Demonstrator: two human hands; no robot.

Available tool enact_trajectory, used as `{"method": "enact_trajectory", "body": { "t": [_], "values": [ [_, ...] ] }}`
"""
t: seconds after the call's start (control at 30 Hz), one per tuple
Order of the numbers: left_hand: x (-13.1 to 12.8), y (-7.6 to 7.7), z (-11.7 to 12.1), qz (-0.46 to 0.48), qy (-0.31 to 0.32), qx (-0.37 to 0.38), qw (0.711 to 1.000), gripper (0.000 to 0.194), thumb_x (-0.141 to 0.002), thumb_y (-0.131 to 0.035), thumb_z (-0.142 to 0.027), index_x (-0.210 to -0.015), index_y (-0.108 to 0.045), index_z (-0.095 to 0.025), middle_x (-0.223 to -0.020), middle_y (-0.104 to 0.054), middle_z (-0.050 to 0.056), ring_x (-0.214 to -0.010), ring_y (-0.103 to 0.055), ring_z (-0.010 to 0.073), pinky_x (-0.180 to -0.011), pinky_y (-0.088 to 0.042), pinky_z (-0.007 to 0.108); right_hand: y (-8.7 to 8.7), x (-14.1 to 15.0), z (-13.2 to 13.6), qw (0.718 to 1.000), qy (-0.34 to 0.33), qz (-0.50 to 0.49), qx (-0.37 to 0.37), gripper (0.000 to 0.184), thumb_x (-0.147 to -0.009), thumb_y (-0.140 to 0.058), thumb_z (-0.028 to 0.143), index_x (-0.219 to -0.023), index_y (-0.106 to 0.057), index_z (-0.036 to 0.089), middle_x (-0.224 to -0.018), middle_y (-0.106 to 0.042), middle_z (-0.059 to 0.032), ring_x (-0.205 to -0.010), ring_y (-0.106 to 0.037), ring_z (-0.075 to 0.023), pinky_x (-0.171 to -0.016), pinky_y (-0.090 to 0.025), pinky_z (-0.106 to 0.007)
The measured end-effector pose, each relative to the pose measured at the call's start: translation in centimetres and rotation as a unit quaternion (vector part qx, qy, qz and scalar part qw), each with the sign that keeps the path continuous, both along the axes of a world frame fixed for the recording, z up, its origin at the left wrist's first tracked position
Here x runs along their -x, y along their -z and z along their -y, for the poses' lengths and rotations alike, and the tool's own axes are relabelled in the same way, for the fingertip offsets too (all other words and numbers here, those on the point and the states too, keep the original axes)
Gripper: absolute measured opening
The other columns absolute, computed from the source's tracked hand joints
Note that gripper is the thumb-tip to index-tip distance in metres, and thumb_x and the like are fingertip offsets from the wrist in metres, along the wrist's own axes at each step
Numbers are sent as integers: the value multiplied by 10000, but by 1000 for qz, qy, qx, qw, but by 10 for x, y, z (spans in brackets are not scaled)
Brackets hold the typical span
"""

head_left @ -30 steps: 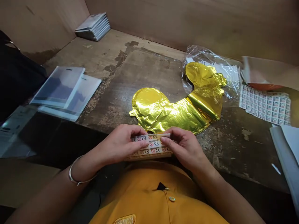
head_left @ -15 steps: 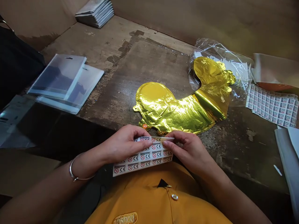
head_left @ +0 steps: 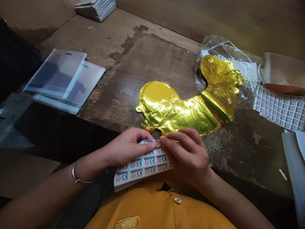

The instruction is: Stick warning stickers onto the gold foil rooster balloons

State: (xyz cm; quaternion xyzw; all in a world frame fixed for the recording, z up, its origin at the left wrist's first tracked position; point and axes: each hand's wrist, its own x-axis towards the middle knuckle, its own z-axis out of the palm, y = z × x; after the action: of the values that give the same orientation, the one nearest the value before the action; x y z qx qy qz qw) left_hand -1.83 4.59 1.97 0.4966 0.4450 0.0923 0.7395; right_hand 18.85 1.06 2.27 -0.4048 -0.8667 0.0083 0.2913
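Observation:
A sheet of small printed stickers (head_left: pixel 143 163), with CE marks and red crossed-out symbols, is held low in front of my yellow shirt. My left hand (head_left: pixel 130 146) grips its upper left part, thumb on the printed face. At the sheet's top edge, the fingertips of my right hand (head_left: pixel 187 151) are pinched together; what lies between them is too small to make out. Just beyond both hands a flat gold foil balloon (head_left: pixel 178 111) rests on the table, a round orange sticker (head_left: pixel 147 128) near its lower left tab.
Clear plastic sleeves (head_left: pixel 57 73) lie at the left of the worn table (head_left: pixel 119 79). A folded stack (head_left: pixel 96 9) stands at the back. On the right are a clear bag (head_left: pixel 226 44), more sticker sheets (head_left: pixel 281 108) and white paper (head_left: pixel 293 159).
My right hand has turned over and moved inward along the sheet's top edge, from thumb on the face to a fingertip pinch. The left hand keeps its grip.

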Motion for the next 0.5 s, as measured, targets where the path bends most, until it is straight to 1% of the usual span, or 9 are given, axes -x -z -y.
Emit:
{"method": "enact_trajectory", "body": {
  "t": [0.1,0.23,0.3,0.37,0.5],
  "values": [
    [1,3,0,8,-1,17,1000,307,-808,-618,-439,-813,-642,-133,-694,-606,-4,-589,-520,100,-528,-397,203,3,-3,3,999,-18,16,-40,259,-845,-598,155,-1101,-639,161,-1002,-700,-81,-948,-550,-224,-821,-484,-392],
    [1,2,0,14,-1,23,1000,316,-804,-621,-443,-791,-629,-127,-681,-589,-7,-569,-504,92,-516,-387,198,1,-5,2,997,-29,30,-60,236,-853,-572,156,-1075,-650,158,-983,-708,-78,-919,-552,-220,-777,-467,-373],
    [1,2,1,17,-2,27,999,320,-804,-623,-449,-788,-625,-129,-677,-586,-9,-565,-501,89,-512,-380,195,0,-6,1,997,-41,35,-57,227,-844,-578,145,-1055,-658,160,-975,-713,-72,-910,-550,-216,-775,-463,-365],
    [1,2,1,22,0,32,999,319,-801,-628,-452,-792,-626,-133,-679,-588,-11,-567,-506,91,-514,-377,194,0,-7,1,997,-58,34,-37,225,-839,-582,142,-1048,-659,166,-990,-715,-69,-912,-547,-212,-778,-472,-361],
    [0,3,0,25,-9,42,999,306,-795,-634,-447,-790,-622,-141,-681,-594,-13,-563,-515,95,-512,-378,199,-2,-9,0,997,-81,-2,3,247,-811,-622,138,-1053,-649,183,-1029,-703,-72,-939,-559,-211,-790,-499,-366]
  ]
}}
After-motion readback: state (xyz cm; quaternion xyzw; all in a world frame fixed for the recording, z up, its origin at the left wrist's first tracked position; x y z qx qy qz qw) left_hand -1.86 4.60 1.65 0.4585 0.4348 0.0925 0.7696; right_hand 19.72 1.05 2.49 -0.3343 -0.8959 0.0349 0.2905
